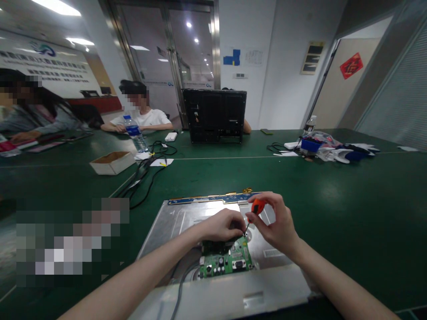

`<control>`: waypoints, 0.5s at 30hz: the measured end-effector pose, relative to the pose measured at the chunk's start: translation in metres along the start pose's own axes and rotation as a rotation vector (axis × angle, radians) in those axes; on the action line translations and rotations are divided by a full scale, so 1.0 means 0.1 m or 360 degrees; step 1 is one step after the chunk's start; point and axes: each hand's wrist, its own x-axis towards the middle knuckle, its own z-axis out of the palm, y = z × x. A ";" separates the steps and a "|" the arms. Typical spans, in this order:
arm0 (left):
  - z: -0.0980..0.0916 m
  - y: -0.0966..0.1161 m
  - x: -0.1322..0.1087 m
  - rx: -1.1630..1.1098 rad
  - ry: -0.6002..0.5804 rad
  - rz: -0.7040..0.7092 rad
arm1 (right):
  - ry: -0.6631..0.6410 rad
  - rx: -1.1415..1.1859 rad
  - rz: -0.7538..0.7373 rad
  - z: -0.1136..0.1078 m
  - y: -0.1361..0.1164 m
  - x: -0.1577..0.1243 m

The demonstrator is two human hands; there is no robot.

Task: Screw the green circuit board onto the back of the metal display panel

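In my right hand [278, 220] is a screwdriver [257, 206] with an orange and black handle, gripped between thumb and fingers. Its thin shaft slants down toward the upper right corner of a green circuit board [227, 261]. My left hand [228, 226] is closed with its fingertips at the tip of the shaft; what they pinch is hidden. The board lies on the silver metal back of a flat display panel [180, 218], and my left hand covers its upper part. A grey cable [180, 289] runs from beside the board toward me.
Across the green table [350, 204] stands a black monitor frame [215, 115]. To the left are black cables [143, 171], an open box [112, 163] and a water bottle [136, 135]. Bags and gloves [333, 149] lie at the right. Two people sit at the far left; another is partly hidden behind the monitor.
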 end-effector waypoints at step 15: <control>-0.01 0.03 0.00 -0.0012 0.0000 -0.0024 | -0.0053 -0.0033 0.0014 -0.03 -0.06 0.07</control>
